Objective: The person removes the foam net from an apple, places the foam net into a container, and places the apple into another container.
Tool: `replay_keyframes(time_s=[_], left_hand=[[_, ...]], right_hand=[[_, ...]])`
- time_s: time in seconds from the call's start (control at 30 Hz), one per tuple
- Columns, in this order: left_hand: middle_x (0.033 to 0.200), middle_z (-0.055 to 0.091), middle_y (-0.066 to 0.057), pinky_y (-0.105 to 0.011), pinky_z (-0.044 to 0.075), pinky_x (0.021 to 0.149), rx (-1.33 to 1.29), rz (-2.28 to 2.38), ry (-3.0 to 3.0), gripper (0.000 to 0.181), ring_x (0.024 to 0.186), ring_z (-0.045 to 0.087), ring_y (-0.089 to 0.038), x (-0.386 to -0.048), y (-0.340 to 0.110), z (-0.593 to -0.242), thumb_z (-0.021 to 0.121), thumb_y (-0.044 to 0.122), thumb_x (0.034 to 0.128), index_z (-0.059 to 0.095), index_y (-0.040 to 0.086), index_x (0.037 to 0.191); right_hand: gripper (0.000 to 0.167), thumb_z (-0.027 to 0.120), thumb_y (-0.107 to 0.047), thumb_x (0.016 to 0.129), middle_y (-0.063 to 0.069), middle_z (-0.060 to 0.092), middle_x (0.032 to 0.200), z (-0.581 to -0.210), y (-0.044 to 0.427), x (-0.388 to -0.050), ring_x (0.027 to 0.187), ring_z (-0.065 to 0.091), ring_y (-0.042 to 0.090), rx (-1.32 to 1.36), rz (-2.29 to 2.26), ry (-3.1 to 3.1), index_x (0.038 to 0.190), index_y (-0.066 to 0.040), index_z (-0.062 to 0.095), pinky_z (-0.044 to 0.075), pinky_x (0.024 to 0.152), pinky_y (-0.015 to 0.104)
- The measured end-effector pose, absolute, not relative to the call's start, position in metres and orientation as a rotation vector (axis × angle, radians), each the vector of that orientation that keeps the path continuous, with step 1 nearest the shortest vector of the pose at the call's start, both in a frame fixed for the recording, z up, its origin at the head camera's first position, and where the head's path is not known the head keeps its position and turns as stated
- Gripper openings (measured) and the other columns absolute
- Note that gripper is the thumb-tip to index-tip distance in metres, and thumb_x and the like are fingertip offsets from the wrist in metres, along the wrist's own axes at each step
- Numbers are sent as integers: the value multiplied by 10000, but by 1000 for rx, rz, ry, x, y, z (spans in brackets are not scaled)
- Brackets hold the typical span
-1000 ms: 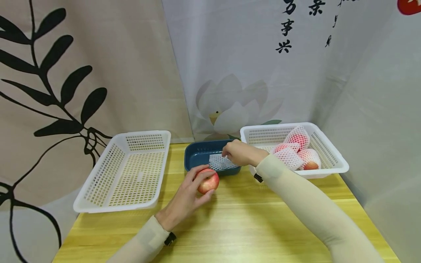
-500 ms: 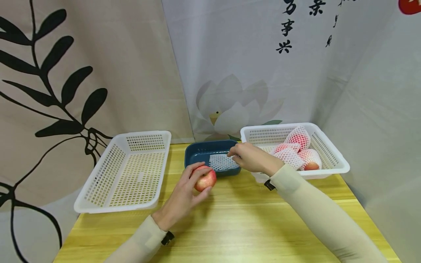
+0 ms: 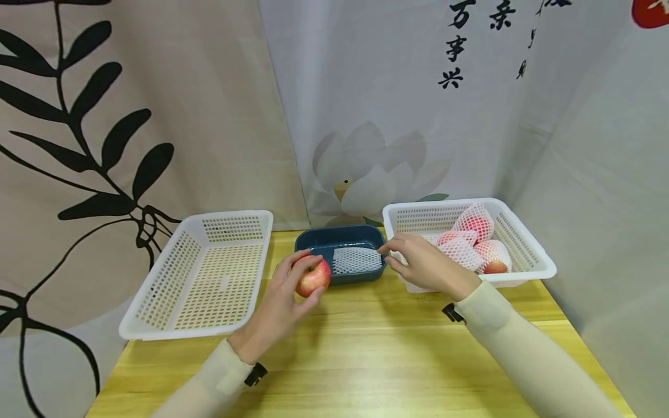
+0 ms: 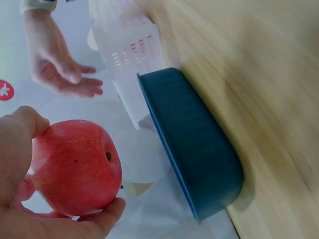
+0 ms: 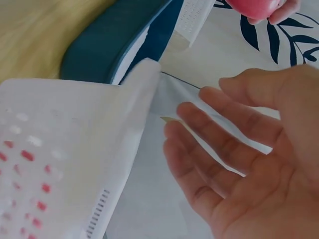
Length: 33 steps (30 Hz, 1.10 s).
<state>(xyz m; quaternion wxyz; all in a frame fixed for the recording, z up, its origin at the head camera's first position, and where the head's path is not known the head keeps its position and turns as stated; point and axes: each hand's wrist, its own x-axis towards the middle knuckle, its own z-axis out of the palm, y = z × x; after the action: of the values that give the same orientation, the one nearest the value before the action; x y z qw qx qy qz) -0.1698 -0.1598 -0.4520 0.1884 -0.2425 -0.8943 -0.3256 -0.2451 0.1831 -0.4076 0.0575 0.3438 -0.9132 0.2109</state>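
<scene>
Behind a yellow wood-grain table (image 3: 366, 360), pale fabric hangings (image 3: 345, 75) with large black leaves (image 3: 125, 136) at left and a faded lotus (image 3: 373, 168) in the middle. At upper right, black brush-style characters (image 3: 452, 47), readable in one column as 万事兴, with 亲 just beside; farther right, smaller strokes (image 3: 521, 69), possibly more writing but too small to read, then a red patch (image 3: 648, 13) with a white mark, cut off by the edge of view. In the left hand (image 3: 279, 303), clamped between curled fingers and thumb, a red apple (image 3: 315, 277), glossy, with yellowish streaking (plus a dark hollow and a tiny dark speck in the left wrist view). Held above the table, near the left end of a dark blue tray (image 3: 313, 237) containing a white foam net (image 3: 358, 260). Near the tray's right end, the right hand (image 3: 425, 262), with loosely bent fingers apart. At far left, a white perforated basket (image 3: 177, 333); at right, a second white basket (image 3: 538, 267) with net-wrapped red fruit (image 3: 478, 227).
</scene>
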Motion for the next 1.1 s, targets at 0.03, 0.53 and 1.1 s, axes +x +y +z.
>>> replay_keyframes(time_s=[0.03, 0.53, 1.1], left_hand=[[1694, 556, -250, -508, 715, 1047, -681, -908, -2511, 620, 1522, 614, -471, -171, -161, -451, 900, 137, 1032, 653, 142, 1600], [1599, 592, -232, -536, 715, 1030, -553, -858, -2526, 608, 1379, 680, -409, -173, -188, -426, 907, 150, 1024, 681, 96, 1585], [1522, 602, -271, -625, 700, 991, -410, -804, -2575, 583, 1293, 670, -444, -177, -217, -397, 862, 117, 1034, 664, 70, 1580]], right_hand=[[234, 751, -99, 1122, 146, 836, 1356, -409, 185, -244, 1296, 785, 390, 1036, 640, -2760, 1336, -53, 833, 641, 1143, 605], [271, 790, -180, 1113, 120, 793, 1452, -413, 206, -224, 1367, 752, 362, 986, 640, -2699, 1374, -120, 829, 631, 1175, 605], [350, 812, -209, 1098, 144, 739, 1566, -417, 228, -216, 1462, 694, 427, 904, 617, -2673, 1438, -127, 805, 575, 1218, 679]])
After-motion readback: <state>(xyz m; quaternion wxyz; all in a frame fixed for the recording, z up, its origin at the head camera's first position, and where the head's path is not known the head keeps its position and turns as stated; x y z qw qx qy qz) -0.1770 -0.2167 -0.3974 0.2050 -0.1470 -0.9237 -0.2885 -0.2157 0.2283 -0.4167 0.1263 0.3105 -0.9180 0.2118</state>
